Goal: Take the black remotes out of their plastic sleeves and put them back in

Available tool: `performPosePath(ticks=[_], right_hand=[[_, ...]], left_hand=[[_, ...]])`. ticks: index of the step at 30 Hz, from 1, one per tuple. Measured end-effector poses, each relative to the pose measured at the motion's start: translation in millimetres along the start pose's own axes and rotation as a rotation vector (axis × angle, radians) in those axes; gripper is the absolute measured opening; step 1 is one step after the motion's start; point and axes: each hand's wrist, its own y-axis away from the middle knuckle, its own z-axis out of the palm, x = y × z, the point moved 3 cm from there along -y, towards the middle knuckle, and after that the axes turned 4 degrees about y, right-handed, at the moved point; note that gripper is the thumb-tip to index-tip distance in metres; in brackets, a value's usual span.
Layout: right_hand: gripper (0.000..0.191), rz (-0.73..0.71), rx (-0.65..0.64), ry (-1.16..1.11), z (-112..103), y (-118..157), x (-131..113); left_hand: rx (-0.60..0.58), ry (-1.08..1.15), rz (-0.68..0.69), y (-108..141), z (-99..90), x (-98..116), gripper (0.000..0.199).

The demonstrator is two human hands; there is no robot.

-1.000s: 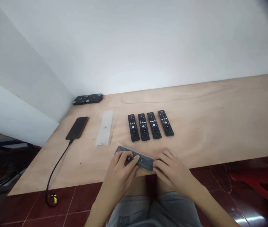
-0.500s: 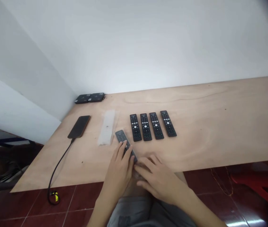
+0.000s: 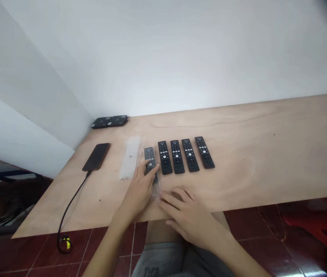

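Observation:
A black remote control (image 3: 149, 154) in a clear plastic sleeve (image 3: 156, 191) lies on the wooden table, left of a row of several bare black remotes (image 3: 177, 157). My left hand (image 3: 140, 188) grips it from above, thumb on its right side and fingers on its left. The loose end of the sleeve trails toward me, crumpled. Beside that end, my right hand (image 3: 185, 211) rests at the table's front edge with its fingers stretched out. Whether its fingertips touch the plastic I cannot tell. Flat, whitish clear sleeves (image 3: 130, 157) lie to the left of the held remote.
A phone (image 3: 96, 157) lies on the left with a black cable (image 3: 70, 204) running over the table's edge. Two black boxes (image 3: 117, 120) stand in the far left corner by the white wall (image 3: 181, 57). A red object (image 3: 313, 227) is below at the right.
My left hand has moved the sleeved remote away from me and straightened it, nearly in line with the row. My right hand has shifted slightly left.

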Motion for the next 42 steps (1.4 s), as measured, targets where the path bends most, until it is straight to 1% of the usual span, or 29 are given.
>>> performPosePath(ticks=[4,8,12,16,19,21,25,27,29,31,34,36,38,39,42], right_hand=[[0.053,-0.015,-0.004,-0.037,-5,0,1],[0.037,-0.027,-0.003,-0.116,-12,2,9],[0.017,-0.008,0.053,-0.181,-17,6,27],[0.014,0.086,0.121,-0.141,-19,11,48],[0.014,0.124,0.110,-0.109,-19,14,56],[0.016,0.130,0.095,-0.090,-18,14,57],[0.021,0.128,0.097,-0.085,-15,13,56],[0.022,0.128,0.113,-0.093,-13,12,57],[0.023,0.131,0.151,-0.107,-11,12,59],[0.030,0.152,0.210,-0.127,-9,14,62],[0.041,0.221,0.297,-0.153,-10,19,64],[0.038,0.286,0.334,-0.171,-13,22,65],[0.027,0.328,0.338,-0.211,-17,23,64],[0.028,0.328,0.329,-0.233,-19,22,63],[0.056,0.260,0.270,-0.282,-25,19,62]], left_hand=[[-0.021,-0.011,0.005,-12,-0.3,-6,0.055],[-0.031,0.008,-0.002,-26,0.4,-16,0.055],[-0.026,0.052,-0.025,-35,-0.9,-18,0.053],[0.047,0.090,-0.012,-36,-6.3,-11,0.052],[0.104,0.052,0.048,-36,-9.9,-3,0.042],[0.107,0.037,0.099,-37,-10.0,3,0.042],[0.008,0.046,0.211,-38,-4.1,15,0.056],[-0.023,0.045,0.244,-36,-2.0,21,0.055],[-0.015,0.045,0.251,-33,-2.4,26,0.047],[0.001,0.056,0.250,-26,-4.6,34,0.040],[-0.004,0.078,0.256,-13,-7.7,52,0.033],[-0.019,0.087,0.261,-2,-7.8,66,0.031],[-0.052,0.103,0.259,7,-5.1,81,0.030],[-0.071,0.116,0.257,10,-2.7,87,0.032],[-0.115,0.153,0.280,16,5.0,101,0.042]])
